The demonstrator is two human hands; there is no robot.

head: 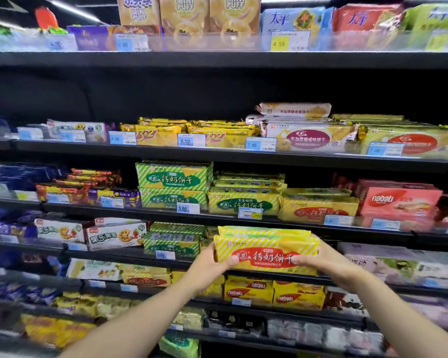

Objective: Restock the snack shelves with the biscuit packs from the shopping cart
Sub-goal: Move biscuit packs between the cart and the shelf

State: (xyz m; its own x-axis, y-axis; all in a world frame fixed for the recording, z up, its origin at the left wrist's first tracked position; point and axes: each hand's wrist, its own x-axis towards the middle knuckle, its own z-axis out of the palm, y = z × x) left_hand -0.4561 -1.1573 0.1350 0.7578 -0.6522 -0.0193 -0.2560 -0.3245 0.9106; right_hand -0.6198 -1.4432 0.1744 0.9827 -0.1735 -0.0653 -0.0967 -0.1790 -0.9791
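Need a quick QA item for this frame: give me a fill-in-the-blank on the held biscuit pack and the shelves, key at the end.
1. The yellow striped biscuit pack is held by ____ hands: left hand and right hand.
2. The oval label on that pack is ____.
3. The pink nabati boxes sit to the ____ of the green striped packs.

Missing words: both; red; right

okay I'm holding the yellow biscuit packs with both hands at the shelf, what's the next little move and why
Probably slide the yellow biscuit packs straight back onto the shelf. The left hand and right hand grip their ends at that shelf's front edge, beside the green striped packs.
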